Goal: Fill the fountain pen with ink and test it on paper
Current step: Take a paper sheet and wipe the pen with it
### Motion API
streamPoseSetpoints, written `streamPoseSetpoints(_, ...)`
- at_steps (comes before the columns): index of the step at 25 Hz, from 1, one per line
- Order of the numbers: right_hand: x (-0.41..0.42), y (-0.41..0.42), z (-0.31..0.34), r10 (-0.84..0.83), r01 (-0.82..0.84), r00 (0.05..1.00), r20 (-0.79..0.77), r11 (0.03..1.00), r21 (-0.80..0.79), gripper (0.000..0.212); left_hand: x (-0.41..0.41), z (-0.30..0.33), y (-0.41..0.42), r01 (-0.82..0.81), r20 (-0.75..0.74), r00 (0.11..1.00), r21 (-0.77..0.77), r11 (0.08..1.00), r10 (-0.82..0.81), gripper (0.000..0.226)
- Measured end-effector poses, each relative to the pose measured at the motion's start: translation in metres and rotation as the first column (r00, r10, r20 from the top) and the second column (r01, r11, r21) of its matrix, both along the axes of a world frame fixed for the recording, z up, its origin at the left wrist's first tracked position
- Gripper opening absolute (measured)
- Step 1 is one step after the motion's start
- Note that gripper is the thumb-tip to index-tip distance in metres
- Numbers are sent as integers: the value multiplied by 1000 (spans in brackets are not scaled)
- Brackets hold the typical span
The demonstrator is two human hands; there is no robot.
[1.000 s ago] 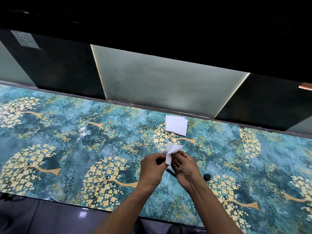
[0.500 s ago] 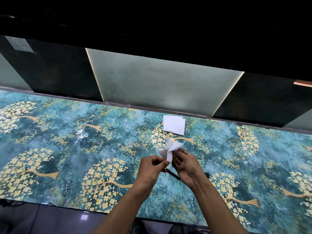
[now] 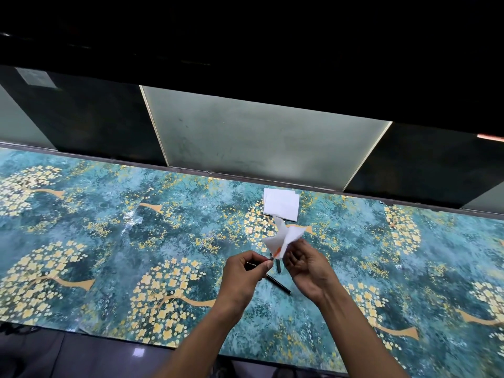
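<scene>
My left hand [image 3: 245, 274] pinches a thin dark pen part [image 3: 252, 265] whose tip points right. My right hand [image 3: 308, 268] holds a crumpled white tissue [image 3: 283, 237] against that tip; the tissue bears an orange-red ink stain near the tip. Under my hands, a slim black pen piece [image 3: 278, 283] lies on the table, and a short dark piece [image 3: 278, 267] lies between my hands. A folded white paper [image 3: 281, 204] rests further back on the table.
The table [image 3: 109, 241] wears a teal cloth printed with golden trees. Its near edge runs along the bottom of the view, and dark and frosted wall panels [image 3: 259, 143] stand behind its far edge.
My hands have drawn slightly apart, so the pen tip and an orange-red stain on the tissue now show. The small black cap at right is now hidden behind my right arm.
</scene>
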State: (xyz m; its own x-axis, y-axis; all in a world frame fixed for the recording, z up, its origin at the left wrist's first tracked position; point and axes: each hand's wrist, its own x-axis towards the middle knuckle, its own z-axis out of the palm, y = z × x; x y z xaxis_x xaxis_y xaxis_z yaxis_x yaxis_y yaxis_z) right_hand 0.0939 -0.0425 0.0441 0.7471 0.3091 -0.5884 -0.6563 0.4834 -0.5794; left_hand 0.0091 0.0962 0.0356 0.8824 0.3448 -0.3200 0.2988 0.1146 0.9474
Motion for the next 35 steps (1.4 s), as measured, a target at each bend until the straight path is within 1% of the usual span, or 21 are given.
streamPoseSetpoints(1,4,-4,2,-2,2,1000,5,1000,-1,25,2,0,-1,-9,1,1000,4,1000,9,9)
streamPoseSetpoints(4,15,-18,7,40,-40,999,-28,999,-9,58,6,-1,-4,-20,4,1000,9,1000,20,9)
streamPoseSetpoints(5,19,-24,8,66,-67,997,-34,997,-35,62,8,-2,-7,-23,2,1000,6,1000,23,9)
streamPoseSetpoints(6,23,-29,9,95,-97,995,-36,992,-76,59,10,-1,-12,-28,0,1000,0,1000,28,8)
streamPoseSetpoints(9,36,-43,2,138,-142,990,-34,969,-202,25,16,-1,-28,-49,-10,999,-13,999,49,8)
streamPoseSetpoints(11,49,-56,-6,141,-141,990,-22,954,-264,11,20,-1,-40,-70,-20,997,-18,997,69,8)
streamPoseSetpoints(15,81,-92,-32,116,-124,992,-43,934,-335,8,27,-4,-60,-130,-51,990,-30,991,128,6)
streamPoseSetpoints(18,104,-118,-62,85,-127,989,-122,911,-393,9,29,-5,-76,-171,-39,985,-41,984,169,6)
streamPoseSetpoints(21,122,-134,-86,104,-169,983,-151,837,-521,12,29,-5,-88,-197,-37,980,-38,980,195,7)
streamPoseSetpoints(23,132,-139,-98,137,-187,982,-130,778,-600,11,27,-6,-95,-220,-39,975,-33,975,218,6)
streamPoseSetpoints(24,135,-140,-104,169,-197,980,-108,727,-657,14,26,-8,-98,-233,-45,972,-30,972,231,6)
streamPoseSetpoints(25,136,-140,-106,215,-207,973,-85,648,-733,22,24,-9,-100,-246,-48,969,-30,969,244,6)
streamPoseSetpoints(27,133,-140,-105,327,-204,943,-58,431,-879,39,21,-10,-102,-257,-52,965,-29,966,256,7)
streamPoseSetpoints(28,132,-139,-103,366,-188,930,-47,359,-914,45,20,-10,-103,-258,-52,965,-25,966,257,7)
streamPoseSetpoints(29,132,-138,-101,384,-178,923,-40,333,-926,50,19,-9,-104,-260,-50,965,-21,965,259,7)
streamPoseSetpoints(32,134,-134,-101,364,-171,931,-16,397,-902,55,16,-10,-103,-269,-50,962,-18,963,268,7)
streamPoseSetpoints(35,130,-130,-96,305,-120,952,-3,368,-922,53,11,-11,-104,-296,-63,954,-40,954,293,6)
